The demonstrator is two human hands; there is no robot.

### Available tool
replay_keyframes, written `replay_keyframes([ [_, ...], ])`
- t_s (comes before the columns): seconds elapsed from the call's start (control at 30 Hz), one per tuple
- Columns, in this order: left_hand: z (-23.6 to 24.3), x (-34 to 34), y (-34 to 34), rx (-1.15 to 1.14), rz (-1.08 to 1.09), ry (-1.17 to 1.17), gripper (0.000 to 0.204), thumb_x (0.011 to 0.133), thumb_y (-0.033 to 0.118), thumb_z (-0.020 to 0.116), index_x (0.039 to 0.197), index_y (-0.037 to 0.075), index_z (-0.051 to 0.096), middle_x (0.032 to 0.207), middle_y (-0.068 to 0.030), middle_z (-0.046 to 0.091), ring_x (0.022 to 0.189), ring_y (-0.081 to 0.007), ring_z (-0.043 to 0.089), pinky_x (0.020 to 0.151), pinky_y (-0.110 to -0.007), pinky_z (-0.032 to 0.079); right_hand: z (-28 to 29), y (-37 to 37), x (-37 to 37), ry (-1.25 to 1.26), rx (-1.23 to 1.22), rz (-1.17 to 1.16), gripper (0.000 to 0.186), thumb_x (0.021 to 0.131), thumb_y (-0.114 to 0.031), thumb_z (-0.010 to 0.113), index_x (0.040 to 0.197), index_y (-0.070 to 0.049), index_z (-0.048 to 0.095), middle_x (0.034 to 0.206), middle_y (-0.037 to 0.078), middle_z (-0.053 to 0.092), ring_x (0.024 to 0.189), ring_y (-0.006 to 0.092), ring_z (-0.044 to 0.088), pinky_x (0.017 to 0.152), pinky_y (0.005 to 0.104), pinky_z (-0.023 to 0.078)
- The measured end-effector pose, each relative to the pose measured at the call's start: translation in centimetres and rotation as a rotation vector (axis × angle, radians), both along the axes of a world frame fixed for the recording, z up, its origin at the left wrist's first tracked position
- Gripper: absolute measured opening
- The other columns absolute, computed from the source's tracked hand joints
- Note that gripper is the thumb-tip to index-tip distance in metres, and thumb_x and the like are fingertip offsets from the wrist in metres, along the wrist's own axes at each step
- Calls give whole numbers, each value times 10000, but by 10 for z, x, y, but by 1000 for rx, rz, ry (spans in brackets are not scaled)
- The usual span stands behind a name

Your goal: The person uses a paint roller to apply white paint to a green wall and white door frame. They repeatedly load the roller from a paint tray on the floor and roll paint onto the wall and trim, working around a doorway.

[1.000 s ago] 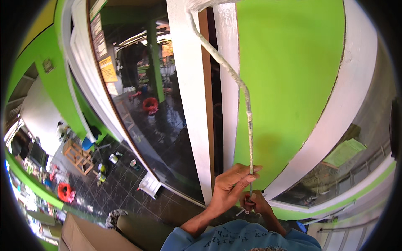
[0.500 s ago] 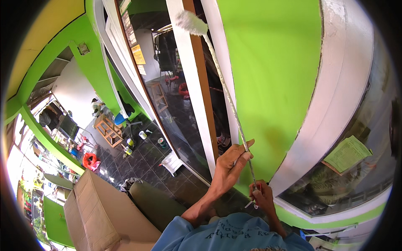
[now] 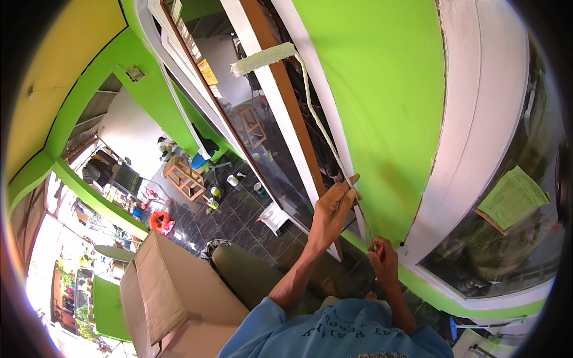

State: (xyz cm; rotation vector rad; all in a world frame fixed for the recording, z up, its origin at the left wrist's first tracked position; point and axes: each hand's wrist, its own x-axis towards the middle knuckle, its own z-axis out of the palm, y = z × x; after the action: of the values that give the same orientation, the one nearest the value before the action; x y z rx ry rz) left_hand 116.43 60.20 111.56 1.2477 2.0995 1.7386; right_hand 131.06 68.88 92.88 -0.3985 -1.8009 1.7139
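A paint roller (image 3: 262,59) with a pale, paint-coated sleeve and a long thin bent rod is held up in front of me. Its sleeve overlaps the white and brown door frame (image 3: 280,83) in my view; whether it touches cannot be made out. Higher on the rod, my left hand (image 3: 334,209) is closed round it, with the index finger stretched along it. My right hand (image 3: 384,259) grips the red handle at the rod's lower end. Beside the rod, on its right, stands the bright green wall panel (image 3: 382,107) between white trims.
A large cardboard box (image 3: 203,286) stands at my left. Beyond it on the dark tiles are paint cans (image 3: 233,180), a wooden stool (image 3: 185,179), a white tray (image 3: 273,218) and a red bag (image 3: 160,222). A window with a green paper (image 3: 513,200) is at right.
The roller sleeve has swung lower and slightly left, and now shows its length side-on. Both hands keep their hold on the roller, the right one higher in view. My view has shifted.
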Motion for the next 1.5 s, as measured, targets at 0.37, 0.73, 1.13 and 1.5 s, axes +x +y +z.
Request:
replay_keyframes([
  [0.37, -12, -20, 7, -8, 32, -12, 353, 1033, 132, 528, 1348, -21, 577, 916, -65, 616, 846, -119, 581, 769, -269, 481, -9, 7, -23, 82, 92, -61, 433, 841, -118, 758, 1235, -23, 607, 927, 77, 640, 750, 138, 534, 716, 291, 477],
  [0.73, -46, -19, -1, -94, 36, -88, 317, 1023, 154, 551, 1269, -33, 626, 920, -72, 639, 857, -132, 599, 798, -272, 497, -55, 6, -19, -62, 99, -17, 456, 807, -134, 795, 1219, -56, 617, 900, 89, 619, 744, 178, 547, 715, 321, 476],
  [1.13, -63, -17, -8, -171, 58, -141, 298, 1005, 138, 582, 1255, -11, 647, 903, -58, 629, 832, -109, 573, 738, -274, 469, -82, 3, -11, -164, 83, 48, 431, 810, -124, 782, 1202, -56, 618, 854, 81, 586, 717, 175, 537, 672, 322, 466],
  [1.5, 1, -41, 16, -52, 71, 16, 318, 1021, 163, 545, 1258, -29, 635, 884, -56, 645, 826, -107, 586, 748, -263, 479, -4, 22, -50, 62, 98, -15, 409, 826, -89, 754, 1197, -14, 601, 962, 130, 669, 780, 185, 619, 728, 310, 516],
])
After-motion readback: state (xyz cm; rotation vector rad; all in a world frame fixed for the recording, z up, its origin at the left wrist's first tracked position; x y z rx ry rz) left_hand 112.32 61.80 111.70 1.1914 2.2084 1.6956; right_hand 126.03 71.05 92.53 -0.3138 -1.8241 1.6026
